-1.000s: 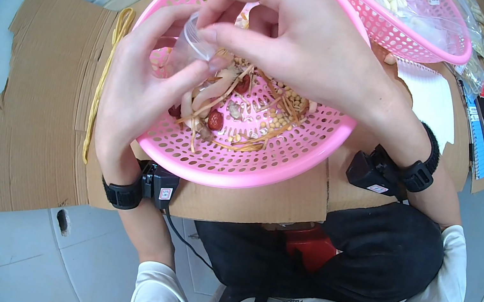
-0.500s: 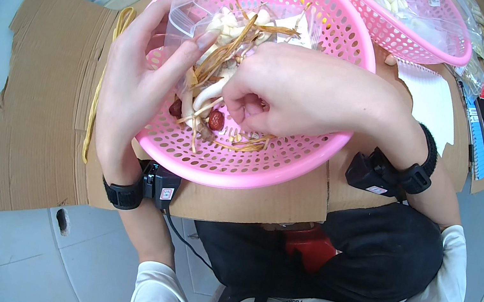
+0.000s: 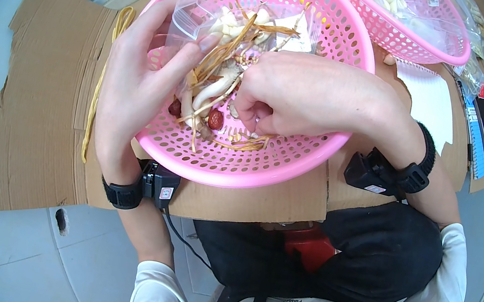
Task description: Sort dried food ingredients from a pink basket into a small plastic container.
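Note:
A pink perforated plastic basket (image 3: 211,177) stands in front of me. In it lies a clear plastic bag (image 3: 188,20) with pale pieces in its mouth. My left hand (image 3: 134,80) reaches over the basket's left rim, thumb and fingers closed on the bag's edge. Long dried yellow-brown strips (image 3: 215,62) lie across the bag beside my thumb. Below them are a pale long-stemmed mushroom (image 3: 219,92) and a wrinkled red date (image 3: 216,120). My right hand (image 3: 304,91) is low in the basket, right of the mushroom, fingers curled in a pinch. Whatever sits between its fingertips is hidden.
Another pink basket (image 3: 403,47) with bagged white pieces stands at the far right. Near it are a white notepad (image 3: 428,103) and a blue-edged packet (image 3: 480,138). A yellow cord (image 3: 94,105) lies on the cardboard (image 3: 37,102) at left.
My right hand has shifted slightly to the right, uncovering more of the mushroom and small pieces beside it. My left hand stays almost in place at the bag.

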Available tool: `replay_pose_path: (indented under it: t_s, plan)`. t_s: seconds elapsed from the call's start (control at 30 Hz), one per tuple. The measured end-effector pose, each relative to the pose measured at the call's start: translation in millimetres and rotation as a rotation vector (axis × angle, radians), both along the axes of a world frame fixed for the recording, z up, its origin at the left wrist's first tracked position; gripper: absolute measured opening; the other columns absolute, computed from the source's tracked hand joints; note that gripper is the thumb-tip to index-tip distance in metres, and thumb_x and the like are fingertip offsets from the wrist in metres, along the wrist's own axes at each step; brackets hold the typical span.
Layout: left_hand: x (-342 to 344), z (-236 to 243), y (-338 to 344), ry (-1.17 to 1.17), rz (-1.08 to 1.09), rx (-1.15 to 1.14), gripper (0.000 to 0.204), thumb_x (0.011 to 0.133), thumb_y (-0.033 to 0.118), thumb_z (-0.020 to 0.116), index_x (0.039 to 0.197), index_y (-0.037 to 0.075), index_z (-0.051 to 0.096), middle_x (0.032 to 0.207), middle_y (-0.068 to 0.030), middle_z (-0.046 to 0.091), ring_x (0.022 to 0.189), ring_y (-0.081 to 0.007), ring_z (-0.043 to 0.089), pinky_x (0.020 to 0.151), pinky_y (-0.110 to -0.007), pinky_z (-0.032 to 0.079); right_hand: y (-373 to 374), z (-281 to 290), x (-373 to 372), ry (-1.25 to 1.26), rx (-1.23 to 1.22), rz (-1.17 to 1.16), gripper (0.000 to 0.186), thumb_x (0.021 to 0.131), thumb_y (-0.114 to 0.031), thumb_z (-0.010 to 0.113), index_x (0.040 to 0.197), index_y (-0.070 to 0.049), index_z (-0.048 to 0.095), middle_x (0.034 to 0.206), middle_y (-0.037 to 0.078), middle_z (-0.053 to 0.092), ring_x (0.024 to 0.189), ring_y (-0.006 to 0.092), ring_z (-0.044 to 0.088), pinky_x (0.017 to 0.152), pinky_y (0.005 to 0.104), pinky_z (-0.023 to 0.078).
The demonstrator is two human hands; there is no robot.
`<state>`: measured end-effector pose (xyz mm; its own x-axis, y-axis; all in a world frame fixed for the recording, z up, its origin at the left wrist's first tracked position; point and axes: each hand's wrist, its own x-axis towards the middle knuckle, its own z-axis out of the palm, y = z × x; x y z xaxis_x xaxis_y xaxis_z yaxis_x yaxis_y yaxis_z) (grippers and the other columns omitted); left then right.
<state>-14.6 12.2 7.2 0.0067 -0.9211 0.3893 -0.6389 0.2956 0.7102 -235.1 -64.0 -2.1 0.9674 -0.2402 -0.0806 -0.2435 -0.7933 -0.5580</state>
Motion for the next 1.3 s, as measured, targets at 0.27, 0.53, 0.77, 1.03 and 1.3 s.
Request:
replay_pose_path:
  t_s: [0.27,0.53,0.77,1.03,1.3]
  plan:
    - [0.3,1.9,0.6,-0.025,-0.01,0.014,0.043,0.095,0.012,0.075,0.132,-0.006,0.063,0.109,-0.0135,0.076,0.095,-0.0179,0.075,0.08,-0.032,0.058,0.4,0.8,0.0,-0.02,-0.03,0.002,0.012,0.087,-0.01,0.072,0.083,0.002,0.071,0.071,0.018,0.067,0.073,0.036,0.069,0.071,0.0465,0.054]
    - [-0.6,2.0,0.1,-0.018,-0.017,0.023,0.042,0.095,0.012,0.074,0.131,-0.006,0.063,0.109,-0.0137,0.075,0.094,-0.0175,0.074,0.079,-0.032,0.058,-0.2,1.8,2.9,0.064,-0.042,-0.022,0.011,0.085,-0.008,0.071,0.082,0.002,0.071,0.07,0.018,0.066,0.071,0.0355,0.068,0.069,0.0461,0.054]
    - [-0.6,2.1,0.3,-0.02,-0.009,0.025,0.043,0.095,0.014,0.077,0.131,-0.006,0.063,0.109,-0.0136,0.074,0.093,-0.0176,0.074,0.079,-0.032,0.058,0.2,-6.4,-0.4,-0.068,-0.121,-0.065,0.011,0.086,-0.009,0.071,0.086,0.001,0.074,0.075,0.018,0.07,0.075,0.0362,0.071,0.071,0.0457,0.056]
    - [-0.4,0.2,-0.5,0.003,-0.023,0.01,0.043,0.095,0.015,0.077,0.13,-0.006,0.063,0.109,-0.0136,0.074,0.092,-0.0182,0.074,0.078,-0.032,0.057,2.6,-1.2,0.0,-0.028,-0.174,-0.067,0.012,0.087,-0.009,0.071,0.085,0.002,0.075,0.073,0.02,0.07,0.072,0.0377,0.071,0.07,0.0467,0.057]
    - [-1.1,2.7,0.4,-0.034,-0.014,0.018,0.043,0.095,0.016,0.078,0.129,-0.006,0.064,0.107,-0.0137,0.074,0.092,-0.0181,0.074,0.079,-0.033,0.057,2.4,-4.0,-4.0,-0.087,-0.264,-0.164,0.015,0.085,-0.012,0.078,0.087,0.003,0.076,0.075,0.021,0.071,0.074,0.0362,0.073,0.072,0.0458,0.059]
